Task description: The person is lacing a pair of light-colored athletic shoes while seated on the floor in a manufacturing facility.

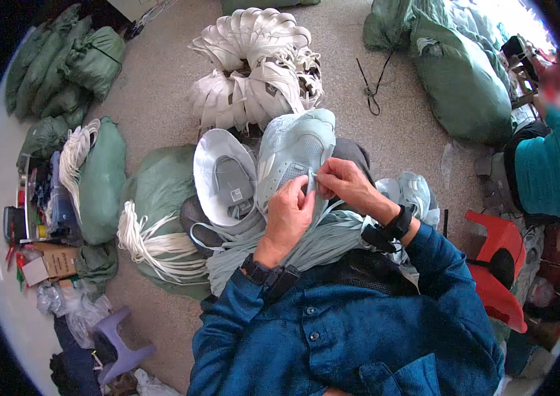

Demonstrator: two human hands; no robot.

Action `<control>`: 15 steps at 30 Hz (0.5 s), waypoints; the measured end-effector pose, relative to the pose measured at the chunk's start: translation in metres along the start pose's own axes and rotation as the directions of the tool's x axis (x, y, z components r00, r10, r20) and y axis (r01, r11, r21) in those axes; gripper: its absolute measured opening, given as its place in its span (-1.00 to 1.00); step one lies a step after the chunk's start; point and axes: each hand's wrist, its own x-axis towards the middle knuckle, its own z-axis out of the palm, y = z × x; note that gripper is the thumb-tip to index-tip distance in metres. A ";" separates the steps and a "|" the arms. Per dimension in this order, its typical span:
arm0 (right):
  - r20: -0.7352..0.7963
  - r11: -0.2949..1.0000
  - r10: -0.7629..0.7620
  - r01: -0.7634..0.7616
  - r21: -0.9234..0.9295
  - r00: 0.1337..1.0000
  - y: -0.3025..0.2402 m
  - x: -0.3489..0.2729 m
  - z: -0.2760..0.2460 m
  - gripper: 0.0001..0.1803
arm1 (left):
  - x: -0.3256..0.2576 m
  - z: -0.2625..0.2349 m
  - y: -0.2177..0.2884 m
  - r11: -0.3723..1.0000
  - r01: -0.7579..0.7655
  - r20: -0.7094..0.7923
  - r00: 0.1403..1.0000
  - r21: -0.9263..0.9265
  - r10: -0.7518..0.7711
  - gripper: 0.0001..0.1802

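Observation:
A pale blue shoe upper [296, 142] lies across my lap, toe pointing away from me. My left hand [288, 214] is closed at its near right edge, thumb and fingers pinching the upper beside the eyelets. My right hand [348, 187] pinches a pale blue shoelace [312, 177] at the same edge, its fingertips almost touching the left ones. Left of this upper rests another shoe upper [206, 175], its white inside and grey insole facing up. A thick bundle of pale blue laces [247, 254] spreads over my lap beneath both hands.
Cream-white shoe uppers [253, 39] form a ring on the floor ahead. White laces [155, 241] drape over a green sack [168, 175] at left. More pale blue uppers [415, 191] lie at right. Beyond stand a red chair [491, 257] and a person in teal [547, 171].

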 end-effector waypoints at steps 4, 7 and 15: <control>0.033 0.994 0.077 -0.080 0.076 0.996 -0.003 0.002 -0.004 -0.82 | -0.002 0.002 -0.003 1.000 -0.013 -0.006 1.000 -0.007 0.013 -0.69; -0.020 0.949 -0.082 0.072 -0.308 0.996 -0.014 0.004 -0.003 -0.85 | -0.003 0.004 -0.005 0.999 -0.045 -0.031 0.999 -0.024 0.044 -0.70; -0.003 0.647 -0.440 0.314 -0.695 0.898 -0.024 0.002 0.006 -0.87 | -0.001 0.005 -0.009 0.995 -0.073 -0.023 0.997 -0.063 0.072 -0.72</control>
